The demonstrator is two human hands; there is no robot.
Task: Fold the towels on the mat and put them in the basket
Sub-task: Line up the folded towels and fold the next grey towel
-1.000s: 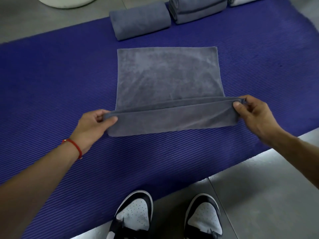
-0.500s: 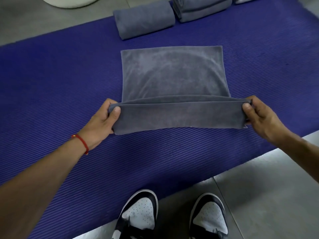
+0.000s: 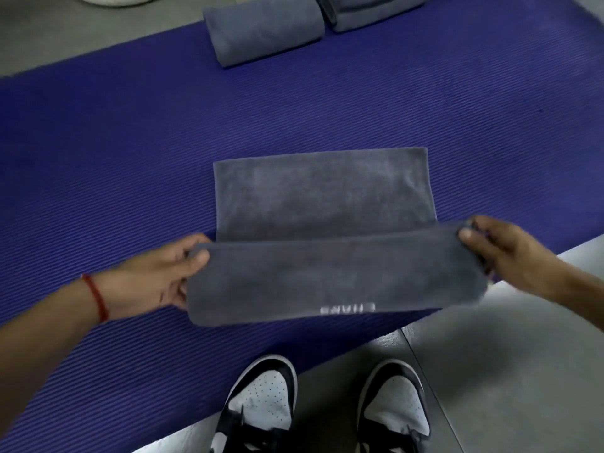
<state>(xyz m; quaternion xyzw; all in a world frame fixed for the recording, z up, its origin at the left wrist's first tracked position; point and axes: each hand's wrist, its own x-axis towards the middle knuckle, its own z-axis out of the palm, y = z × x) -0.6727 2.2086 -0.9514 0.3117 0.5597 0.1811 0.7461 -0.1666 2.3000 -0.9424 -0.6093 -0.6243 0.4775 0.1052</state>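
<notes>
Since the earlier frame, both hands have drawn the fold edge higher and nearer the body. Left hand [image 3: 163,273] and right hand [image 3: 503,253] each pinch one end of the grey towel [image 3: 327,197], thumbs on top. Beyond the fingers, its far half lies flat on the purple mat [image 3: 98,158]. Recommended: keep the fold edge taut and level, carry it forward, and align the corners before release.
</notes>
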